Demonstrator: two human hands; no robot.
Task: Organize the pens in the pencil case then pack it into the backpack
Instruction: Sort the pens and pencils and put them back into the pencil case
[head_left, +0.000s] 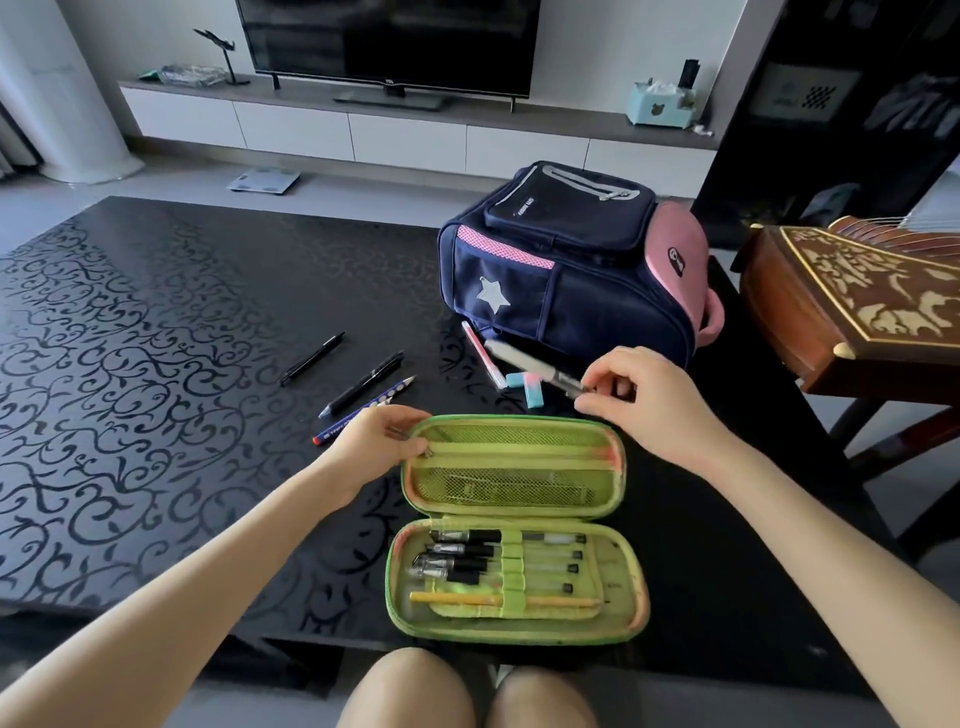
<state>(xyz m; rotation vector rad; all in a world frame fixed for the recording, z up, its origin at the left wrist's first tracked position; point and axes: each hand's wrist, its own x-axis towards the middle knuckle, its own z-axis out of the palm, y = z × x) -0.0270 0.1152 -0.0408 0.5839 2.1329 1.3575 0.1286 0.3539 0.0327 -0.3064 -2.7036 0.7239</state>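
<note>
A green pencil case (514, 527) lies open near the table's front edge, several pens strapped in its lower half beside a yellow pencil. My left hand (371, 444) grips the left end of its upper lid. Just above the lid's right corner, my right hand (641, 400) pinches a white pen (530, 364) by its tip. A navy and pink backpack (571, 260) stands behind, zipped. Loose on the table are two black pens (312, 358) (363, 383), a blue pencil (358, 413), a pink pen (480, 351) and a blue-pink eraser (524, 391).
The black patterned table (156, 364) spreads wide to the left. A carved wooden instrument (852, 306) juts in at the right edge. Behind stand a TV cabinet (363, 124) and a television. My knees show below the table's front edge.
</note>
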